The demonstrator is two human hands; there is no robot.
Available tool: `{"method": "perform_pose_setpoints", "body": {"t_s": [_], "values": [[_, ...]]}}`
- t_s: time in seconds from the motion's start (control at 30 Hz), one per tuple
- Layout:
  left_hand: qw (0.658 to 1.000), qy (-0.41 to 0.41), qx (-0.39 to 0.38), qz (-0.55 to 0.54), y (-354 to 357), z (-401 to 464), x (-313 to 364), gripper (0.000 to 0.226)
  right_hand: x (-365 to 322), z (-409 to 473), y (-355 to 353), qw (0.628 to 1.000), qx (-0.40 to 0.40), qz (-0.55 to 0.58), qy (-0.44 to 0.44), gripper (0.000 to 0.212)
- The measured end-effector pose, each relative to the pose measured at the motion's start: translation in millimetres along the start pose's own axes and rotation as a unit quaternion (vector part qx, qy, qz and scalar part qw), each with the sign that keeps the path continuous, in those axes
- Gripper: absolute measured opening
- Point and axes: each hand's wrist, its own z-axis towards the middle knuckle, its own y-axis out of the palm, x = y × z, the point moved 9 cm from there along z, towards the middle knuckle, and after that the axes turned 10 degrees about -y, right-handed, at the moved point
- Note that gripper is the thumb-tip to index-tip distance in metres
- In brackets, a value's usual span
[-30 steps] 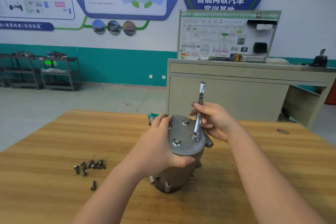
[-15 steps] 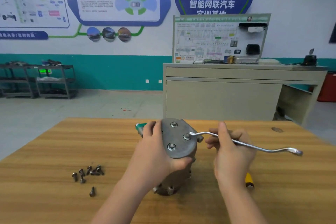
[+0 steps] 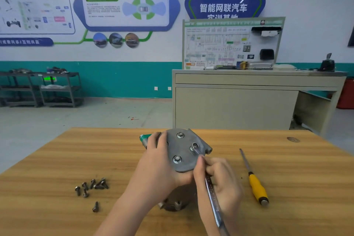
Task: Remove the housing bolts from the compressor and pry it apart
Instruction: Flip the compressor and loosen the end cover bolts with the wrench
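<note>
Table, wooden; far edge and left corner in view, bare board along them. Loose bolts: small cluster left of centre, well inside the edge. Left hand: fingers curled round the compressor, upright at mid-table. Right hand: fingers pinching a wrench, its ring end apparently seated on a housing bolt. Screwdriver: lying right, apart from both.

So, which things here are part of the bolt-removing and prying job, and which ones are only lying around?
Part of the job:
compressor, held by left hand
wrench in right hand, on a housing bolt
loose bolts on the table
yellow-handled screwdriver, likely for prying

Just around:
cabinet
wiring diagram board
shelf carts
</note>
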Motion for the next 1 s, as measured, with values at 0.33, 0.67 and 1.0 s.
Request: {"method": "perform_pose_setpoints", "body": {"t_s": [0.33, 0.67, 1.0], "values": [[1.0, 0.005, 0.017, 0.002, 7.1, 1.5, 6.0, 0.122, 21.3, -6.3, -1.5, 0.993, 0.079, 0.027, 0.086, 0.036], [0.994, 0.053, -0.092, -0.006, 2.4, 12.3, -3.7, 0.127, 140.5, 13.5, 64.9, 0.773, -0.081, 0.447, 0.443, 0.023], [0.991, 0.048, -0.123, -0.012, 4.3, 15.1, 1.0, 0.124, 147.2, 38.3, 107.8, 0.646, -0.138, 0.491, 0.568, 0.033]]}}
